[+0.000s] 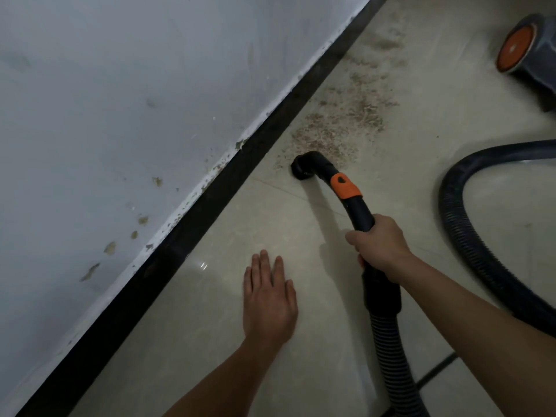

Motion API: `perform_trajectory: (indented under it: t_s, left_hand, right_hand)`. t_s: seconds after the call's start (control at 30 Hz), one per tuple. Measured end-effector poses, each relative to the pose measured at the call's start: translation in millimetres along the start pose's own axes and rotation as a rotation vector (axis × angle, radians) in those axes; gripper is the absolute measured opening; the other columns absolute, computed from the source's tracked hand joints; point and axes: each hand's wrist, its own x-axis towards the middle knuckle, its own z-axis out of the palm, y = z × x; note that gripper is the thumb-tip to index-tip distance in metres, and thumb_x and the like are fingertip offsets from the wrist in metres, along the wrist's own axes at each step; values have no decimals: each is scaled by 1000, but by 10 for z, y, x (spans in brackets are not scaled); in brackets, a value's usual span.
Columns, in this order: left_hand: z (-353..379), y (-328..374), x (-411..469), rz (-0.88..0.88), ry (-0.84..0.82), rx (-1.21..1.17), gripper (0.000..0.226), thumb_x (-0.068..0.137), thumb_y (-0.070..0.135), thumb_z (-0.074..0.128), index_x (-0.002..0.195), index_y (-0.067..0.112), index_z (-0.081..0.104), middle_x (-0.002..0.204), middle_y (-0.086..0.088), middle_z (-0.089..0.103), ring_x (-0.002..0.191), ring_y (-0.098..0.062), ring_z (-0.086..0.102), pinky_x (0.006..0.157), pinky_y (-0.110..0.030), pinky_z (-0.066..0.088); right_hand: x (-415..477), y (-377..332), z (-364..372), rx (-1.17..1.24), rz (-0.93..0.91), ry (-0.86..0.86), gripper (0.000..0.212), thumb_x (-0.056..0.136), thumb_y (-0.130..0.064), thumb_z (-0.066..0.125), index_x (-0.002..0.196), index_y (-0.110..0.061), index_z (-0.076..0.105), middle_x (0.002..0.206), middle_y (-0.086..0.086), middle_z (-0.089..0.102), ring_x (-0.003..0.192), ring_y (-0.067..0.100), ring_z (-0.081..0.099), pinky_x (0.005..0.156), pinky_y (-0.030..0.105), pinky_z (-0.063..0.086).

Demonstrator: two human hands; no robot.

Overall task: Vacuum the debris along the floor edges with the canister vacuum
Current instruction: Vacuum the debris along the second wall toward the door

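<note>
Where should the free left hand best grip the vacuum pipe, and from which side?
Probably the bare black tube between the orange collar and the right hand, from the wall side: round, uncovered, nearest the left hand.

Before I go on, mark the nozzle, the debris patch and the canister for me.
nozzle [302, 170]: head view, on its black mouth end at the floor.
debris patch [340, 121]: head view, on its dense middle, just past the nozzle.
canister [515, 49]: head view, on its orange wheel.
</note>
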Motion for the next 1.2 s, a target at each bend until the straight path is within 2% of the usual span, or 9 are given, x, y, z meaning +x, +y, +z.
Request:
perform_trajectory:
  t_s: [0.13, 0.27, 0.4, 0.47, 0.57, 0.67, 0.83, 1.07, 1.2]
  left_hand:
    - [16, 1, -1, -4, 10, -8, 56, 100, 43, 22, 149, 17, 32, 158, -12, 23, 148, -24, 13, 118, -41, 14]
    - [9, 2, 10, -5, -3, 1, 57, 99, 44, 21, 148, 17, 33, 158, -12, 23, 148, -25, 14, 118, -42, 16]
    - [-3, -12, 10, 9, 3, 12, 55, 99, 40, 26, 146, 14, 39, 155, -15, 29, 146, -27, 22, 117, -42, 21]
    - [-1, -32, 0, 2, -4, 1, 55, 99, 41, 25, 147, 15, 37, 156, -14, 26, 147, -26, 18, 118, -41, 17]
    - [-25, -45, 2, 4, -23, -12, 57, 100, 42, 20, 149, 17, 32, 159, -12, 20, 148, -24, 11, 118, -39, 9]
    - [-56, -53, 19, 3, -6, -25, 57, 98, 40, 19, 148, 17, 35, 158, -12, 24, 148, -25, 15, 118, -38, 9]
    - [-88, -45, 0, 3, -33, -98, 51, 101, 31, 26, 150, 17, 30, 160, -9, 18, 148, -21, 8, 119, -33, -1]
    - [-375, -534, -480, -25, -37, -176, 38, 97, 17, 50, 133, 8, 55, 149, -16, 39, 139, -30, 33, 115, -41, 27]
    - [-500, -794, -774, -110, -124, -98, 43, 98, 24, 45, 139, 14, 48, 152, -11, 33, 141, -25, 27, 114, -35, 24]
  right_hand:
    - [130, -117, 204, -57, -40, -58, 16, 76, -15, 68, 86, -16, 55, 69, 11, 64, 41, 20, 58, 44, 27, 46]
    - [341, -289, 365, -115, -65, -26, 23, 77, -19, 69, 95, -14, 56, 75, 12, 65, 49, 25, 63, 46, 28, 47]
    - [360, -398, 597, -178, -89, -54, 31, 78, -23, 69, 103, -13, 55, 83, 11, 64, 63, 30, 67, 60, 41, 59]
    - [300, -401, 623, -187, -88, -60, 32, 77, -23, 68, 103, -13, 54, 86, 12, 64, 68, 33, 67, 66, 46, 60]
    - [107, -302, 517, -157, -71, -110, 27, 76, -21, 67, 98, -13, 54, 84, 12, 63, 63, 30, 66, 61, 43, 60]
    - [-230, -63, 332, -178, -50, -123, 24, 75, -21, 67, 95, -15, 54, 82, 11, 63, 63, 29, 65, 59, 43, 60]
    - [-914, 437, -7, -220, -30, -164, 20, 73, -20, 69, 86, -19, 54, 76, 9, 62, 61, 27, 63, 58, 42, 58]
    - [-1472, 705, -52, -298, -87, -320, 17, 68, -28, 63, 77, -28, 49, 72, -5, 58, 56, 10, 57, 48, 24, 44]
    - [-1356, 430, 217, -350, -131, -219, 19, 75, -27, 63, 84, -26, 47, 76, -6, 54, 66, 16, 57, 50, 25, 38]
